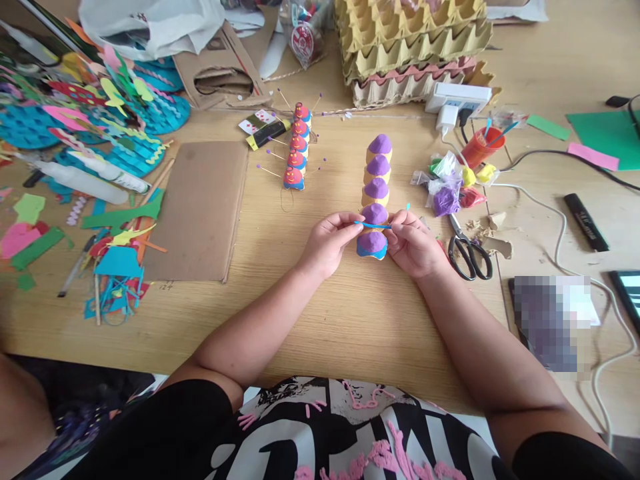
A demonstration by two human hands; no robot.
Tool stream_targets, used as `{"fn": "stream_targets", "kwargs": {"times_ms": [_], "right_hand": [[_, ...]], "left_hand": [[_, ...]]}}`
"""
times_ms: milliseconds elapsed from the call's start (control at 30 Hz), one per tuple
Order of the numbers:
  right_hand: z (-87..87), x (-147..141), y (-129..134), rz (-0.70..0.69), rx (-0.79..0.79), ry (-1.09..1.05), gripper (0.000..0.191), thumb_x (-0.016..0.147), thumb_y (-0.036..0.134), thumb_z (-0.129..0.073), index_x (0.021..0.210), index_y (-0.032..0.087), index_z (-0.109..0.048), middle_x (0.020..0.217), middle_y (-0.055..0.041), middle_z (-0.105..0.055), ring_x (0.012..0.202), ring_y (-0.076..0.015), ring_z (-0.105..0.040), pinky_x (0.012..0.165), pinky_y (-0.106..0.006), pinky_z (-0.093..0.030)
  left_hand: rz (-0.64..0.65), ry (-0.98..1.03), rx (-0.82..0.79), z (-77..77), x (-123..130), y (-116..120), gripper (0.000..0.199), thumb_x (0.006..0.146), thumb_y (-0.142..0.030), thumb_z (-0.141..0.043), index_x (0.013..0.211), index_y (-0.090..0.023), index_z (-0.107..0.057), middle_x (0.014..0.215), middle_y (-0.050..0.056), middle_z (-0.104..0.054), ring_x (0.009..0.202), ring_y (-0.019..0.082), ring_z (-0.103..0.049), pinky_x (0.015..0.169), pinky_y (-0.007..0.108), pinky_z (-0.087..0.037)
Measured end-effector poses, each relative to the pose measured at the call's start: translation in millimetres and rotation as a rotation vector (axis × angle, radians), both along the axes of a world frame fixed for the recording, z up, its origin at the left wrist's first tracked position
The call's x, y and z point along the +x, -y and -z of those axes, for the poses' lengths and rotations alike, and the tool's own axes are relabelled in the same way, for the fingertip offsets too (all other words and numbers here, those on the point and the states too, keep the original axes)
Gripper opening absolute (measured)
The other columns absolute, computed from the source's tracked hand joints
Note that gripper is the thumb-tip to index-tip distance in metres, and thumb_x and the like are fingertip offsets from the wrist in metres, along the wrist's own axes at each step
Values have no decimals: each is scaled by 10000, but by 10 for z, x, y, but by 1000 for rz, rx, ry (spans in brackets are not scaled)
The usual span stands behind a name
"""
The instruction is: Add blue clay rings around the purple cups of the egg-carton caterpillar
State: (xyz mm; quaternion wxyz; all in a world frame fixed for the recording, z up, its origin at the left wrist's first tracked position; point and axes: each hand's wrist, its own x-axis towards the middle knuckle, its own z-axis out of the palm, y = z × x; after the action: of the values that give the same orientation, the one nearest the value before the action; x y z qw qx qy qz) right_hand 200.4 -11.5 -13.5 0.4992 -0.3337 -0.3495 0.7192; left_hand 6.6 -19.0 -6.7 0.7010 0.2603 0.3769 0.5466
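One thin blue strip (376,226) is drawn nearly straight between the left hand (327,248) and the right hand (416,245), thumb and fingers closed on it at each side. The double pinch seems meant to keep so slender a piece taut and steady. A bit of blue above the right fingers is probably its spare end.

Beneath is a row of five egg-carton cups (377,190) with purple tops, standing on the table (320,333) directly in front of the person and pointing away, likely so both hands reach it equally. The strip crosses near the dip between the two nearest cups; whether it touches them, I cannot tell. The nearest cup is blue around its base.

Farther off, left of the row, stands a similar red-topped row (297,147) with smiling faces and pins, perhaps kept in sight as a pattern. Scissors (467,250) lie near the right hand, handles towards the person, handy to pick up. Bagged clay (447,200) sits just beyond them, also within easy reach.
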Motion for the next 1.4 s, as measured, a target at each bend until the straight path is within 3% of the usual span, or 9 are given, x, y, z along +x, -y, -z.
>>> {"fn": "stream_targets", "kwargs": {"times_ms": [633, 1100, 1400], "right_hand": [[13, -2, -5, 30, 27, 35, 433, 763, 435, -983, 763, 239, -597, 567, 78, -500, 551, -89, -407, 558, -224, -373], [-15, -27, 4, 56, -23, 10, 415, 694, 386, -1031, 805, 236, -661, 544, 91, -523, 517, -65, -377, 528, -196, -332], [-18, -24, 7, 56, -19, 40, 419, 707, 394, -1014, 846, 241, -649, 569, 99, -481, 520, -72, -369, 517, -218, -341]], "left_hand": [[-18, -19, -29, -30, 25, 8, 213, 688, -97, -940, 818, -174, -791, 875, 0, -800, 857, 117, -734, 914, 273, -587], [-21, -23, 26, 39, 25, 7, 351, 635, -184, -1028, 876, -192, -773, 926, -7, -812, 899, 123, -746, 949, 287, -613], [-25, -5, -47, -19, 27, 6, 371, 693, -76, -954, 961, -211, -736, 930, -29, -758, 938, 124, -725, 1002, 303, -587]]}}
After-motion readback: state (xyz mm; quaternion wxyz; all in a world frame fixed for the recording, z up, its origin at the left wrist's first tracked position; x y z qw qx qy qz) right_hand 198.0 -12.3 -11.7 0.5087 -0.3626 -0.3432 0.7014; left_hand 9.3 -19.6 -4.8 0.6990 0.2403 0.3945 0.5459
